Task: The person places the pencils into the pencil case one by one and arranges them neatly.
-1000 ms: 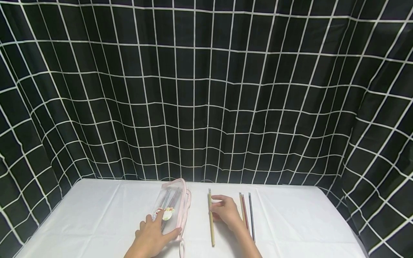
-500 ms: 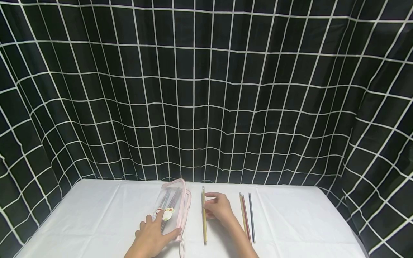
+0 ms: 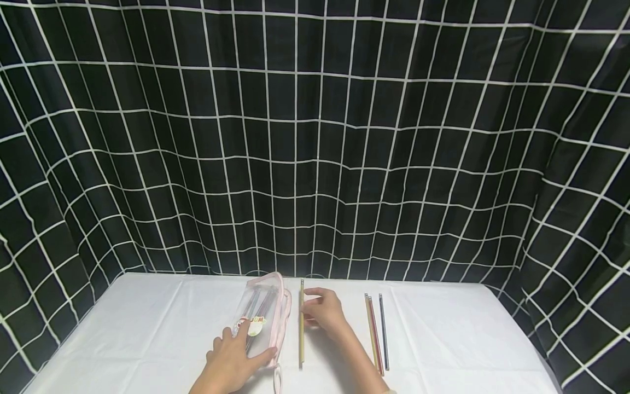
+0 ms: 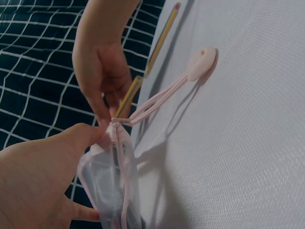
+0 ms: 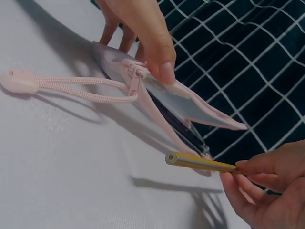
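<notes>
A clear pencil case (image 3: 283,314) with pink trim lies left of centre, several pencils inside and a colourful label on top. My left hand (image 3: 229,354) grips it, index finger on the label and thumb (image 5: 164,67) on the pink rim. In the right wrist view the zipper side gapes; a cord loop (image 5: 86,90) with a pink toggle hangs from the zipper pull. My right hand (image 3: 327,313) pinches a yellow pencil (image 3: 302,345) between thumb and fingers. It stands just right of the case, its unsharpened end (image 5: 170,159) near the opening in the right wrist view.
On the white-covered table (image 3: 443,339), right of my right forearm, lie a yellow pencil (image 3: 369,323), a red pencil (image 3: 375,334) and a dark pencil (image 3: 383,328). A black curtain (image 3: 315,164) with white grid lines surrounds the table's back and sides.
My right hand has carried the yellow pencil left and slightly away from me, closer to the case, and it has turned more upright in view. The left hand and case stay put.
</notes>
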### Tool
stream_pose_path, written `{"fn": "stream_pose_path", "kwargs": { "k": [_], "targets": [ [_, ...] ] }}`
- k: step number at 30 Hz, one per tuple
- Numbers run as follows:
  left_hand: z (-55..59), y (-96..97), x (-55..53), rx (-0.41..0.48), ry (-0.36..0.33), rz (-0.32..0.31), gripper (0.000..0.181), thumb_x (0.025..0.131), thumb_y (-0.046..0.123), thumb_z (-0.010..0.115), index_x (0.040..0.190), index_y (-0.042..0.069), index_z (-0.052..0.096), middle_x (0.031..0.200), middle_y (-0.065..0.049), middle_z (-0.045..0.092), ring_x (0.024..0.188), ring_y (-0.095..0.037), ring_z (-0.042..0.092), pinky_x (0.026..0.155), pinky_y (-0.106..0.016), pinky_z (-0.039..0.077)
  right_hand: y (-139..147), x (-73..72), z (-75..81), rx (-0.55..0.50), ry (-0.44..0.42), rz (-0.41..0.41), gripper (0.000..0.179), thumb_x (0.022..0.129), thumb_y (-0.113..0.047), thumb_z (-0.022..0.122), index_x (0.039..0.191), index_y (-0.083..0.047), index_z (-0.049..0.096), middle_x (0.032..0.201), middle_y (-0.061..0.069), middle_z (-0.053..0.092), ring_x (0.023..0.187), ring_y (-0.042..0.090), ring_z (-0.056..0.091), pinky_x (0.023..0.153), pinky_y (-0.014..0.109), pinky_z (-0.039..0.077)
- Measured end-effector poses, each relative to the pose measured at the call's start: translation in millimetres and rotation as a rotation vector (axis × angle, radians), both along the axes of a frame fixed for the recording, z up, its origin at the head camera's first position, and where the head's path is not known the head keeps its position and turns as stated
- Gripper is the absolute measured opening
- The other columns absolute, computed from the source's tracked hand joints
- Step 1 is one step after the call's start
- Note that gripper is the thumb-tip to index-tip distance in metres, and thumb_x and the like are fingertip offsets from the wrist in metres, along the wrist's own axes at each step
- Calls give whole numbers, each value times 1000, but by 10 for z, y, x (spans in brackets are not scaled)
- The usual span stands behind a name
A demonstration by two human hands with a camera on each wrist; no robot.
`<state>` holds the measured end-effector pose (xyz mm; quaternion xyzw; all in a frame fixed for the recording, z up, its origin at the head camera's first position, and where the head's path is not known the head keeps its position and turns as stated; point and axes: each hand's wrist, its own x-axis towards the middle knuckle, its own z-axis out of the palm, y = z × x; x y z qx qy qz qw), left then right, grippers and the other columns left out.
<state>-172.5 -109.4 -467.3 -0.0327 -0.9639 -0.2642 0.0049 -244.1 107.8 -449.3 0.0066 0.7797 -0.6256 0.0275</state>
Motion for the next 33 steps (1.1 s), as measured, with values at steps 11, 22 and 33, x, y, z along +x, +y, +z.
{"fn": "stream_pose_path", "kwargs": {
  "k": [11, 22, 33],
  "targets": [
    [-8, -4, -18, -3, 0, 0, 95, 87, 67, 74, 150, -1, 50, 120, -34, 56, 109, -53, 59, 87, -74, 47, -135, -50, -42, -50, 14, -24, 53, 85, 11, 65, 137, 17, 55, 102, 29, 73, 77, 28, 78, 66, 33, 63],
    [-2, -9, -10, 1, -8, 2, 97, 87, 67, 74, 151, -1, 49, 121, -33, 56, 109, -53, 58, 88, -74, 47, -218, -53, -78, -115, -20, -47, 56, 87, 9, 66, 141, 16, 52, 107, 30, 72, 79, 30, 79, 67, 32, 63],
    [5, -11, -12, 4, -15, -6, 97, 88, 68, 73, 152, -2, 49, 121, -34, 56, 110, -54, 58, 89, -75, 47, -309, -48, -71, -127, -52, -56, 56, 87, 8, 67, 141, 15, 53, 106, 28, 73, 72, 18, 76, 66, 29, 63]
  ]
}}
